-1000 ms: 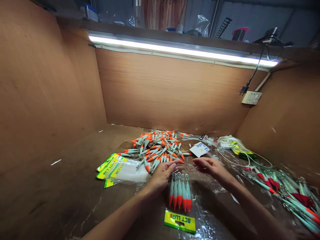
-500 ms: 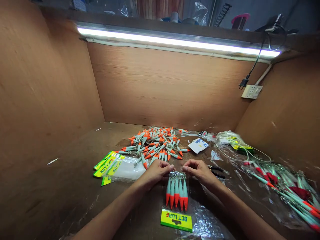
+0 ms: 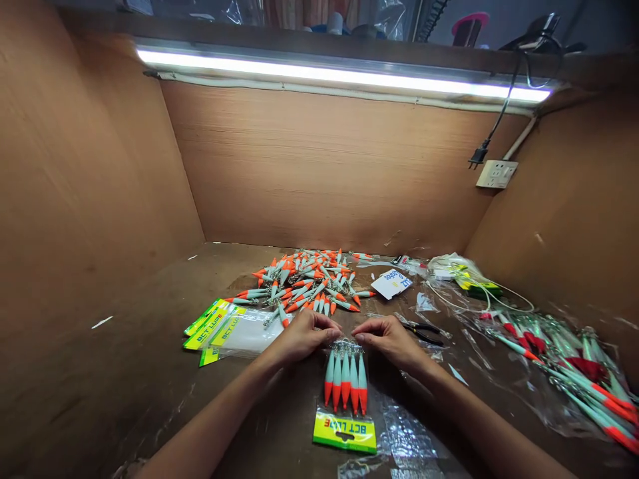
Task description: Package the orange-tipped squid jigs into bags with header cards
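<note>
five lures (image 3: 345, 379), tips toward wearer (axes along bag (image 3: 344, 429)); left hand (image 3: 305, 334), right hand (image 3: 394, 339) pinching its edge

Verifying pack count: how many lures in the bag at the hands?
5 lures, side by side in one row, orange ends toward the yellow-green header. None looks hidden.

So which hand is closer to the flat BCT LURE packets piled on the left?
The left hand. It's just right of the flat BCT LURE packets. The right hand is farther right, past the hooks of the five orange-tipped lures.
</note>
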Tool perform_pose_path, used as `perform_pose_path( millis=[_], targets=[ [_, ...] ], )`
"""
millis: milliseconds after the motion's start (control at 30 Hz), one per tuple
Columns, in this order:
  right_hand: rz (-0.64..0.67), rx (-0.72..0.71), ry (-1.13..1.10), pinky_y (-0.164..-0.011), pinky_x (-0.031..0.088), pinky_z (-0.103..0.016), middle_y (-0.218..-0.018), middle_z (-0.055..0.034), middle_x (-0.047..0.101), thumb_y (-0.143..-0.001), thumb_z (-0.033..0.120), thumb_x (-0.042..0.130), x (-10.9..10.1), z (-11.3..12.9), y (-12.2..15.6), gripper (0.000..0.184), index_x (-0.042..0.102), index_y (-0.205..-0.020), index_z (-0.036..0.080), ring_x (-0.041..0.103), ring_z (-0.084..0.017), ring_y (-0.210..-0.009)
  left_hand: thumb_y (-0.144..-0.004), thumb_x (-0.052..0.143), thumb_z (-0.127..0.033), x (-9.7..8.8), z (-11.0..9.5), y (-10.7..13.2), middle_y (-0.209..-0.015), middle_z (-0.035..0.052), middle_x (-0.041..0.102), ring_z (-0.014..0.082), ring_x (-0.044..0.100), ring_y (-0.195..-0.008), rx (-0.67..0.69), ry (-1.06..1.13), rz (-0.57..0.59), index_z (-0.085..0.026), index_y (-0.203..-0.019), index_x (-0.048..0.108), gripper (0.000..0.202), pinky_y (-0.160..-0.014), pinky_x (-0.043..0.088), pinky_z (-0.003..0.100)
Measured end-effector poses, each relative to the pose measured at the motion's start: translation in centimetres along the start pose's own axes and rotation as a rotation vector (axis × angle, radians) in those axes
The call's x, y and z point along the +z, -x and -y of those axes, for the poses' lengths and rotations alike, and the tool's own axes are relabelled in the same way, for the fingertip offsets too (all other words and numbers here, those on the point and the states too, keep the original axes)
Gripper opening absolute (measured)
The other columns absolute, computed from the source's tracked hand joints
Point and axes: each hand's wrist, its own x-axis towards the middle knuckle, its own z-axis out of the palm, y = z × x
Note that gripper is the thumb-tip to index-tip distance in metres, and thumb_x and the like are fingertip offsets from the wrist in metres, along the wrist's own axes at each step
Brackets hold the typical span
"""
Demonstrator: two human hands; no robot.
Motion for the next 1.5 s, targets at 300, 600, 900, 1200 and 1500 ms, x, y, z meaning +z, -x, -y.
perform_pose_path(
  millis=[300,600,900,1200,1500],
  targets=[
    [-0.004,-0.227,0.236,-0.079,0.050,-0.030,-0.092,-0.0052,0.075,-0.091,0.033,0.065,0.7,0.2,1.1,0.018,0.080,-0.096,0.024,0.068,-0.020,-0.082,-0.054,0.093,-0.030,1.5,1.2,0.1,-0.109,0.0114,0.074,0.0287,0.068,-0.106,0.095,0.052,0.139,-0.017,-0.124,0.067,0.077,-0.087,0.051,0.033],
    [0.168,-0.532,0.625,-0.086,0.046,-0.032,-0.122,-0.0006,0.072,-0.099,0.021,0.054,-0.1,0.8,2.3,0.028,0.076,-0.111,0.035,0.063,-0.020,-0.098,-0.077,0.079,-0.040,1.6,0.7,3.6,-0.110,0.0066,0.076,0.0260,0.069,-0.104,0.207,-0.441,-0.061,-0.027,-0.116,0.074,0.042,-0.097,0.047,0.035],
    [0.239,-0.564,0.746,-0.085,0.046,-0.032,-0.128,0.0011,0.070,-0.097,0.020,0.055,-0.5,0.6,2.4,0.028,0.076,-0.108,0.034,0.062,-0.021,-0.095,-0.097,0.058,-0.042,1.6,1.5,4.9,-0.136,0.0027,0.063,0.0245,0.057,-0.130,0.354,-0.658,0.097,-0.035,-0.129,0.065,0.034,-0.122,0.020,0.046],
    [0.404,-0.457,0.623,-0.096,0.045,-0.043,-0.135,0.0015,0.065,-0.083,0.008,0.061,-2.9,3.1,3.6,0.038,0.080,-0.099,0.036,0.063,-0.027,-0.111,-0.103,0.040,-0.047,0.4,0.1,7.9,-0.165,0.0033,0.018,0.0268,0.017,-0.152,0.265,-0.764,0.215,-0.033,-0.158,0.019,0.060,-0.124,0.013,0.049],
    [0.116,-0.180,0.340,-0.097,0.047,-0.042,-0.123,-0.0108,0.068,-0.085,0.046,0.071,-1.7,0.1,1.9,0.045,0.070,-0.125,0.024,0.062,-0.028,-0.111,-0.097,0.054,-0.042,2.1,0.7,4.5,-0.161,0.0108,0.031,0.0329,0.029,-0.148,0.211,-0.852,0.015,-0.024,-0.129,0.063,0.038,-0.120,0.025,0.052]
  ],
)
